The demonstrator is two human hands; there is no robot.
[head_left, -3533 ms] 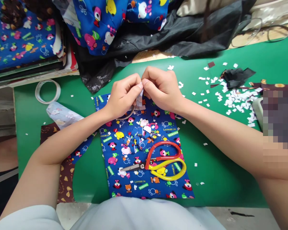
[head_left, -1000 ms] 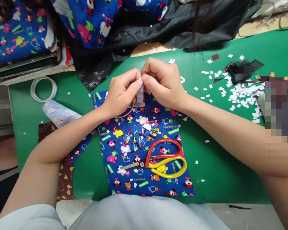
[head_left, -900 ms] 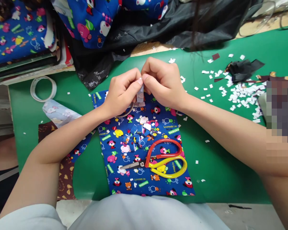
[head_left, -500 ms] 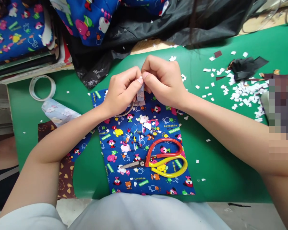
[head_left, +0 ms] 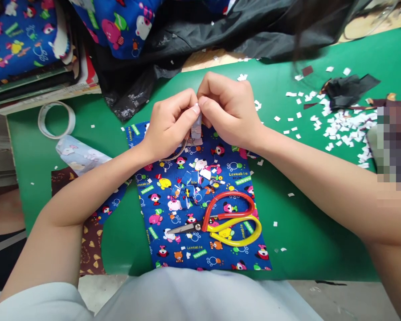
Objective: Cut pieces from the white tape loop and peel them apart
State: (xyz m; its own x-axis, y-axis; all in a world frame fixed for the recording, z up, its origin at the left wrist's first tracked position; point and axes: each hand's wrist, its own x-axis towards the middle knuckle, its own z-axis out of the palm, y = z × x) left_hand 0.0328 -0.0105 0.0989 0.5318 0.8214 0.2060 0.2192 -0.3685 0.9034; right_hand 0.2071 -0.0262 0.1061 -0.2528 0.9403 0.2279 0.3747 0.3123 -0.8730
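Pale fabric scrap (head_left: 196, 129) pinched between both hands.

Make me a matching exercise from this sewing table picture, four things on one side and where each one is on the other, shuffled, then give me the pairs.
Things:
1. scissors
2. tape roll
3. small fabric piece
4. white paper bits

Places:
A. pinched between the left hand and the right hand
B. piled on the green table at the far right
C. lying on the blue cartoon cloth
D. on the table at the far left

Pairs: 1-C, 2-D, 3-A, 4-B
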